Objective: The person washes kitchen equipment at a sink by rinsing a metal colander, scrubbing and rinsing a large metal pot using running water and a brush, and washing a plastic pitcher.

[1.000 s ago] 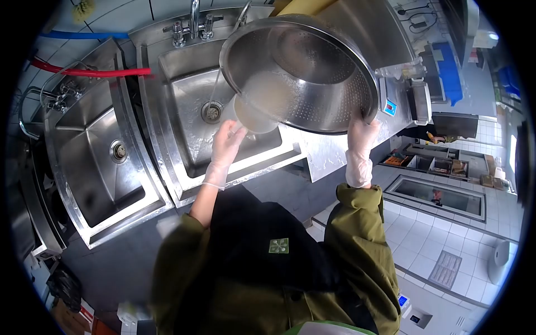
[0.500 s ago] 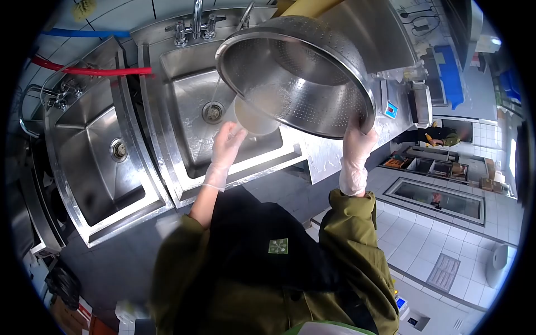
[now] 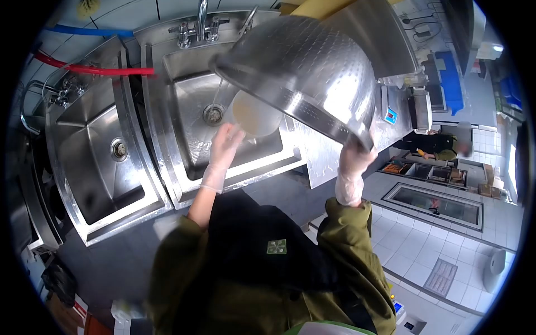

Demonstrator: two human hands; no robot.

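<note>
Both my hands wear clear gloves. My left hand (image 3: 225,146) is closed on the near side of a translucent container (image 3: 258,114), held over the right sink basin (image 3: 192,146). Something pale tan shows inside the container. My right hand (image 3: 356,162) grips the rim of a large perforated metal colander (image 3: 312,70). The colander is tipped steeply, its outside facing up and its mouth turned down above the container. Its inside is hidden from view, and its lower left rim overlaps the container.
Left of this basin lies a second sink (image 3: 95,162), with red (image 3: 100,71) and blue hoses behind. A faucet (image 3: 201,22) rises at the back. To the right are a steel counter (image 3: 324,159), a small scale (image 3: 390,115) and another person (image 3: 441,146) in the distance.
The colander has tipped further over, from showing its inside to showing its outside. My right hand has moved slightly down and left. My left hand has stayed nearly in place with the container.
</note>
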